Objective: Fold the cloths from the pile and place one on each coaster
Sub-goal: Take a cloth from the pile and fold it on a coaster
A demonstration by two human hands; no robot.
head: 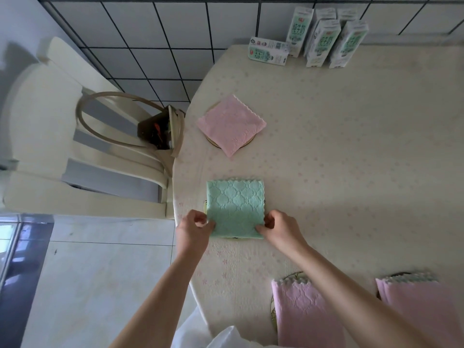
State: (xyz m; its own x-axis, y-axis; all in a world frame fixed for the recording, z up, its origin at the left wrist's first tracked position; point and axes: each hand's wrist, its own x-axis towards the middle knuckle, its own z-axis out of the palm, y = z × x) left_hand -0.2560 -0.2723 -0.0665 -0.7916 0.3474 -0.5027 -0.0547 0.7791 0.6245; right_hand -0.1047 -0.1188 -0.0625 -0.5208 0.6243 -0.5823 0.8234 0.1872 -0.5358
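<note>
Left hand [194, 227]: pinches the green cloth [235, 207] at its near-left corner.
Right hand [280, 228]: pinches its near-right corner.
Coaster [205, 205]: under the green cloth.

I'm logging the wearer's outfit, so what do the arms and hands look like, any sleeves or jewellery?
The left forearm and right forearm are bare to the picture's edge: no sleeves or gloves. The left hand and right hand show no watch, bracelet or ring that I can make out. White fabric shows at the bottom edge.
</note>
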